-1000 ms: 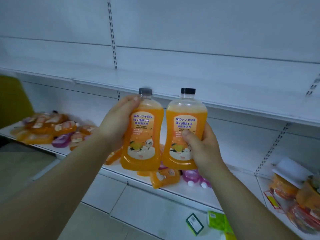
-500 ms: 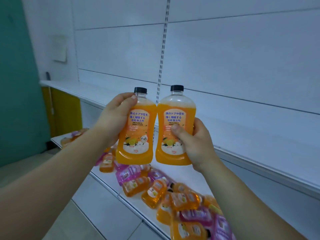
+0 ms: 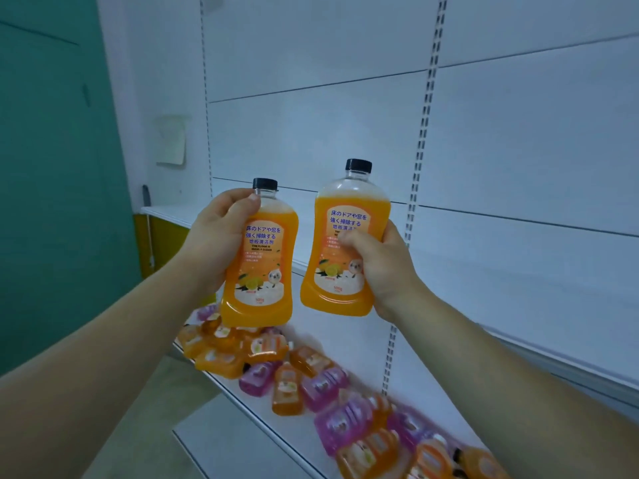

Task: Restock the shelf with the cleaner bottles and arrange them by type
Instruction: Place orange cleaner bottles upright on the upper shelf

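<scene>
Since half a second ago the two orange bottles have drawn apart: the right bottle [image 3: 340, 257] now sits higher, at 1 o'clock of the left bottle [image 3: 259, 271], with a gap between them. Both are roughly upright, with one black cap each. The left hand [image 3: 214, 243] wraps its bottle's shoulder, thumb by the neck. The right hand [image 3: 380, 267] clasps its bottle's waist, thumb across the label. Both bottles are in the air. At 6 o'clock, on the lower shelf [image 3: 276, 426], lies a heap [image 3: 325, 388] of bottles: at least five purple and more orange, too blurred to count exactly.
</scene>
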